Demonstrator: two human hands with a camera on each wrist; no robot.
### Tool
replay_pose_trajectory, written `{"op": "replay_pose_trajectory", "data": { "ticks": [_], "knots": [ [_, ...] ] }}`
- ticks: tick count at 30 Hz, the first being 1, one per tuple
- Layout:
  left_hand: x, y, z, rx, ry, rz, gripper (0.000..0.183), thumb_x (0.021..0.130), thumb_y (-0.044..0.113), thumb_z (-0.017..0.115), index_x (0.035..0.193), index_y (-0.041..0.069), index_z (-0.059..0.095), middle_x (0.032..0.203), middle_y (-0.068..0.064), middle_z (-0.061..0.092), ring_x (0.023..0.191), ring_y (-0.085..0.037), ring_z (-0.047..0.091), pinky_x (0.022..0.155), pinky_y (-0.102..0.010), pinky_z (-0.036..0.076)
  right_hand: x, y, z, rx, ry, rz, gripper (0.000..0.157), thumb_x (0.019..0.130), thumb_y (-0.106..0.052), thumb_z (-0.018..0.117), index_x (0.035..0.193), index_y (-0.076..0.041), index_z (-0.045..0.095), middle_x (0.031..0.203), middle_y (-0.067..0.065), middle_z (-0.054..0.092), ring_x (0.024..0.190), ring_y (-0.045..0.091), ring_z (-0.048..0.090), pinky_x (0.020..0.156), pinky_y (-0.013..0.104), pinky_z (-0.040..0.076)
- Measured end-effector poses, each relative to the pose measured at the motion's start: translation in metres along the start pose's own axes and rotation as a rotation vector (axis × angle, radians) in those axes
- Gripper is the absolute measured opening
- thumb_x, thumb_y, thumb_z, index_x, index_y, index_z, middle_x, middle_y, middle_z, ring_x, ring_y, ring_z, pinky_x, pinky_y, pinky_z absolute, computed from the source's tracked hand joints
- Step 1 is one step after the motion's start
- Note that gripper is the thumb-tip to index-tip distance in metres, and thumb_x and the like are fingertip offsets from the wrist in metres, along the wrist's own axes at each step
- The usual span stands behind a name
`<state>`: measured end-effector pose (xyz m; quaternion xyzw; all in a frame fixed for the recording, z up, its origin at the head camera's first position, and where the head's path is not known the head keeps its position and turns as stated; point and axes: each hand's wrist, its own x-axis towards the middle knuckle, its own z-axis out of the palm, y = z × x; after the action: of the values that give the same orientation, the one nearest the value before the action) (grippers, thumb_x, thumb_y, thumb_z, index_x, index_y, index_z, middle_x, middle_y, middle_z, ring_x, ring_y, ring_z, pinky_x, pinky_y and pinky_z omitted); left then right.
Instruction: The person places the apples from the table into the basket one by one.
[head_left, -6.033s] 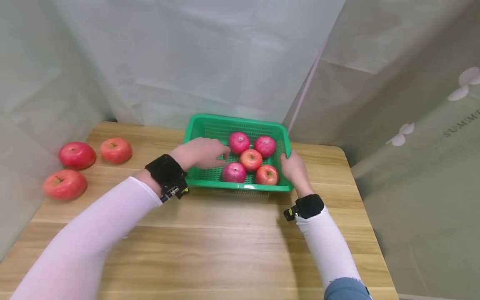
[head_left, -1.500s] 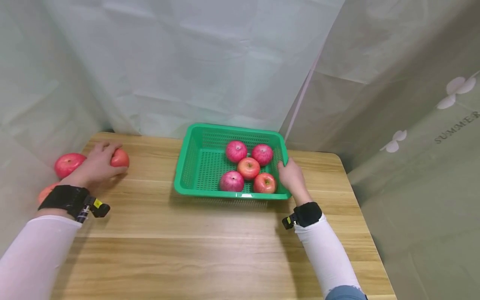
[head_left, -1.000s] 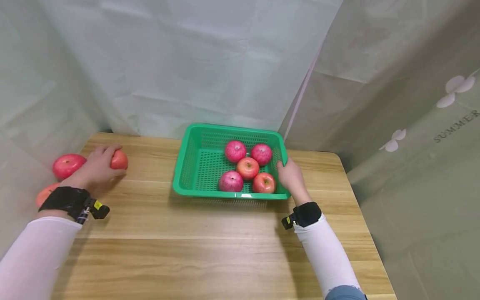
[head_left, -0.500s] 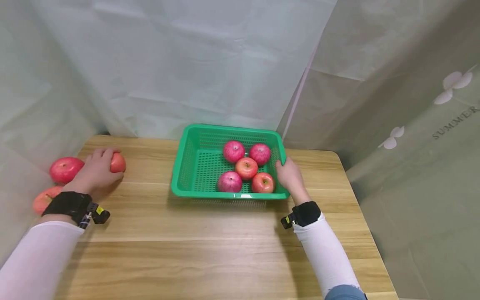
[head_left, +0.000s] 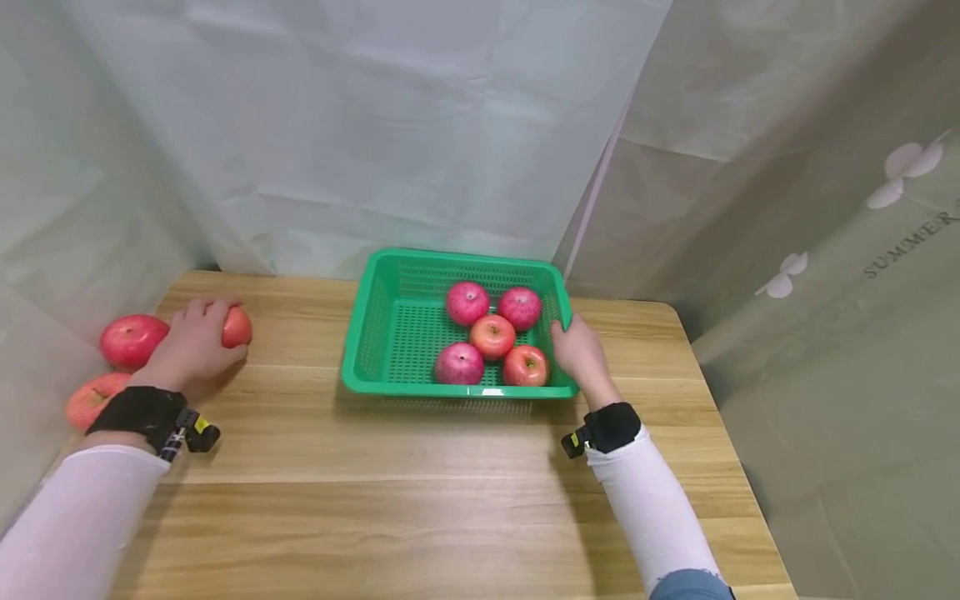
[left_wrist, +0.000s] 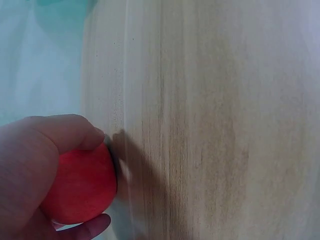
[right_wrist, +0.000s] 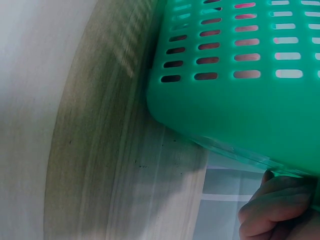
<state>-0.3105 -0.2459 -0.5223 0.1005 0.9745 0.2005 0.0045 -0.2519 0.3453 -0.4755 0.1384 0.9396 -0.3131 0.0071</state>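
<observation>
At the back left of the table, my left hand (head_left: 197, 343) is curled over a red apple (head_left: 237, 327). In the left wrist view, thumb and fingers wrap that apple (left_wrist: 82, 185) from both sides, close to the wood. My right hand (head_left: 581, 350) grips the right rim of a green plastic basket (head_left: 461, 390). Several apples lie inside on its right half: pinkish striped ones such as this apple (head_left: 459, 363), and orange-red ones like the apple (head_left: 492, 337). The right wrist view shows the slotted basket wall (right_wrist: 235, 105) and curled fingers (right_wrist: 275, 205) under its rim.
Two more red apples, one apple (head_left: 133, 341) behind and another apple (head_left: 97, 400) nearer, sit left of my left wrist. The wooden table (head_left: 420, 517) ends at a pale hanging sheet (head_left: 450, 133) behind. A sheet with flower print (head_left: 787, 275) hangs on the right.
Six seconds ago my left hand was inside the basket; it has since moved left and taken hold of the apple there. My right hand stays on the basket rim.
</observation>
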Motion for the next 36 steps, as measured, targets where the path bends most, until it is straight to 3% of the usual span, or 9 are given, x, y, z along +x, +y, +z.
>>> {"op": "replay_pose_trajectory", "data": {
  "ticks": [14,20,27,36],
  "knots": [
    [0.0,0.003,-0.003,-0.008,-0.021,-0.037,0.08,0.087,0.021,0.079,0.151,-0.003,0.037,0.141,-0.042,0.03,0.119,-0.063,0.033,0.081,-0.08,0.044,0.0,-0.001,-0.001,0.005,-0.007,0.006,0.055,0.113,-0.039,0.04,0.145,0.005,0.048,0.127,0.024,0.061,0.106,0.036,0.061,0.08,0.046,0.053],
    [-0.001,0.003,-0.007,-0.024,-0.035,-0.03,0.08,0.087,0.019,0.079,0.153,-0.001,0.038,0.143,-0.041,0.03,0.12,-0.061,0.034,0.081,-0.078,0.045,-0.002,-0.002,-0.001,0.013,-0.003,0.01,0.053,0.112,-0.039,0.041,0.142,0.004,0.051,0.124,0.024,0.062,0.103,0.036,0.062,0.076,0.044,0.053],
    [-0.004,0.007,-0.015,-0.033,-0.046,-0.015,0.079,0.087,0.017,0.076,0.154,0.002,0.039,0.142,-0.037,0.033,0.118,-0.057,0.036,0.076,-0.073,0.049,-0.002,-0.002,-0.001,0.004,0.007,-0.005,0.053,0.112,-0.04,0.04,0.14,0.003,0.052,0.126,0.024,0.063,0.107,0.037,0.062,0.082,0.049,0.054],
    [0.0,0.007,-0.019,-0.037,-0.036,0.007,0.082,0.085,0.016,0.079,0.155,0.001,0.04,0.141,-0.036,0.036,0.119,-0.057,0.036,0.079,-0.073,0.047,-0.003,-0.003,-0.001,0.007,-0.004,0.003,0.054,0.113,-0.04,0.039,0.143,0.004,0.049,0.124,0.023,0.061,0.105,0.036,0.06,0.079,0.046,0.052]
  ]
}}
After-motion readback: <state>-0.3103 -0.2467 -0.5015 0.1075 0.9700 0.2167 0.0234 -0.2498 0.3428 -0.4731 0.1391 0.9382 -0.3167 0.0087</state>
